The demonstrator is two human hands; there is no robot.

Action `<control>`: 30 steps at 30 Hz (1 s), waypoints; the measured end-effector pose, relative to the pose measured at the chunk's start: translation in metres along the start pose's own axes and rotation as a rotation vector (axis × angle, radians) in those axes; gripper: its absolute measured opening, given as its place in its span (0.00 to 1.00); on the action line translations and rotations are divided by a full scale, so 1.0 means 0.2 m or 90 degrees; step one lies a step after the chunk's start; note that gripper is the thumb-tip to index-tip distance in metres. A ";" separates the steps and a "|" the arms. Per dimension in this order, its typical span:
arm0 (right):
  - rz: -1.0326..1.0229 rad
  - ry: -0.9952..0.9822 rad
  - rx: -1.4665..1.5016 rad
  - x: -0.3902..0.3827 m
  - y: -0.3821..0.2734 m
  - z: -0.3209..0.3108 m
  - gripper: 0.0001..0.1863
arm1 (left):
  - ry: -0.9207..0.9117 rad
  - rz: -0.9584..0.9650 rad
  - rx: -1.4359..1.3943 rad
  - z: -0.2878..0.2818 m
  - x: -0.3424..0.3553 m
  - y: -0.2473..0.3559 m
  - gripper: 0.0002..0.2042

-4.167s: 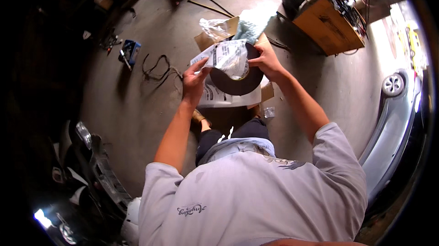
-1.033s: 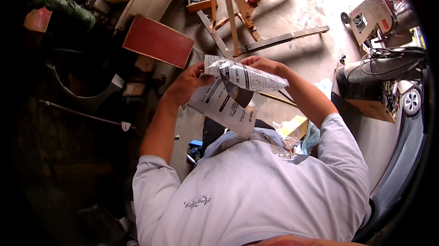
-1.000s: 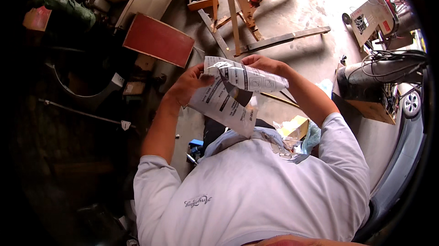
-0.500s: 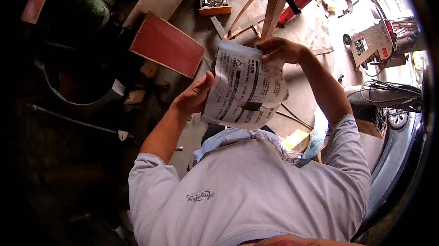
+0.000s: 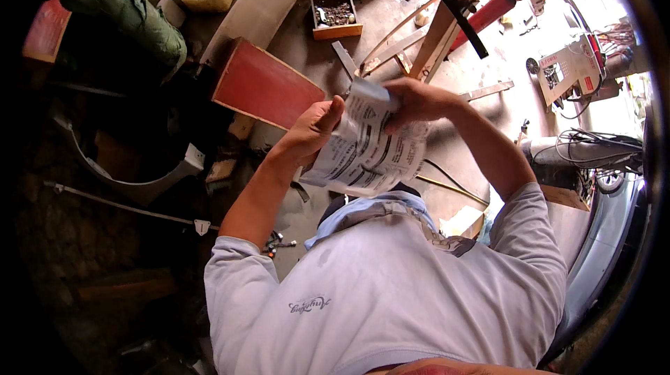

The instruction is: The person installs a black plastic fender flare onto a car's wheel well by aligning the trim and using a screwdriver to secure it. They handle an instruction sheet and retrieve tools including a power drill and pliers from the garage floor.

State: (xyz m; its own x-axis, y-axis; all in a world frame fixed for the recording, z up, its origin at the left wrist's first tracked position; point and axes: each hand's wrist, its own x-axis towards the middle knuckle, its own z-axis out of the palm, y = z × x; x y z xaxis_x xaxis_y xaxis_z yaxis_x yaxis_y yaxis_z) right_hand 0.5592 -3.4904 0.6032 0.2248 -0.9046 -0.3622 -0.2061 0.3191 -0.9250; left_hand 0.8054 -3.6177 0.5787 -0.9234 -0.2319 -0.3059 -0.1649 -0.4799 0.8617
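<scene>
Grey concrete floor (image 5: 296, 54) runs through a cluttered workshop, washed pale toward the upper right, where strong light falls — the left side sinks into deep shadow. Two shallow wooden trays (image 5: 338, 32) of small parts sit on it, near a long pale panel (image 5: 255, 9). A red-faced board (image 5: 265, 85) lies left of centre; a wheeled machine (image 5: 569, 71) and a grey-blue car (image 5: 601, 235) stand at right.
</scene>
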 end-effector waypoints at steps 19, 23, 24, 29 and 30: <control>-0.146 0.387 0.623 0.51 0.40 -0.64 0.18 | 0.123 0.027 -0.085 -0.70 0.83 0.27 0.41; -0.062 0.292 0.715 0.61 0.46 -0.74 0.18 | 0.105 -0.112 -0.091 -0.78 1.02 0.42 0.22; -0.076 0.284 0.709 0.62 0.47 -0.76 0.18 | 0.106 -0.142 -0.103 -0.81 1.05 0.44 0.21; -0.071 0.317 0.758 0.69 0.48 -0.87 0.18 | 0.090 -0.165 -0.059 -0.86 1.30 0.61 0.17; -0.056 0.332 0.761 0.72 0.52 -0.89 0.19 | 0.116 -0.188 0.029 -0.91 1.38 0.60 0.19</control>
State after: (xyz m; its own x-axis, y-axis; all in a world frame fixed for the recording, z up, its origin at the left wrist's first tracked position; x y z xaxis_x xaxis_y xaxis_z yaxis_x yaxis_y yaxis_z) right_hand 0.4010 -3.6385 0.4759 -0.2546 -0.8515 -0.4584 0.8194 0.0618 -0.5699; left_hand 0.5943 -3.8941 0.5241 -0.7568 -0.2377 -0.6089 -0.4356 -0.5112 0.7409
